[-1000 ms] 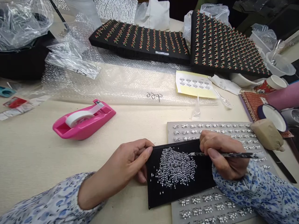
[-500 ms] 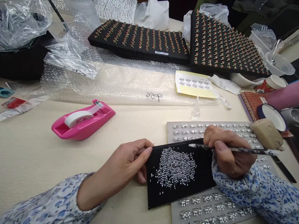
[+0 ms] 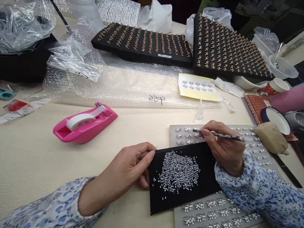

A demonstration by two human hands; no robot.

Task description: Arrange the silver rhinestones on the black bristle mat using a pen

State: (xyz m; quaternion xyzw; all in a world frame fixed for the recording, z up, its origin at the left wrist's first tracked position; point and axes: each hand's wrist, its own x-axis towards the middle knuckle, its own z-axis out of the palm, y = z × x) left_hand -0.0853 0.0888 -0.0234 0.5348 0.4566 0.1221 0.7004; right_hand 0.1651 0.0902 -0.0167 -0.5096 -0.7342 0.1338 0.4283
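Note:
My left hand (image 3: 133,166) pinches the upper left corner of a black flat tray (image 3: 206,171), thumb on top. A heap of tiny clear rhinestones (image 3: 179,171) is spread over the tray's left and middle. Closed around a slim black-and-white picking pen (image 3: 229,136), my right hand (image 3: 224,147) is above the tray's upper right edge. The pen's pale tip points left, at the upper rows of small silver star-like pieces (image 3: 187,129) on a grey board (image 3: 173,133). Whether the tip touches a piece I cannot tell. The tray covers the board's middle left part.
A pink tape dispenser (image 3: 85,123) stands on the left. Behind lie bubble wrap (image 3: 123,85), a label sheet (image 3: 197,87) and two black foam boards (image 3: 142,55) with red-and-green pieces. A tan lump (image 3: 272,137), a round lid (image 3: 276,118) and a paper cup (image 3: 273,87) are at right.
My right hand has moved left and up with the picking pen, from over the tray to the board's upper rows. The left hand and tray have stayed nearly still.

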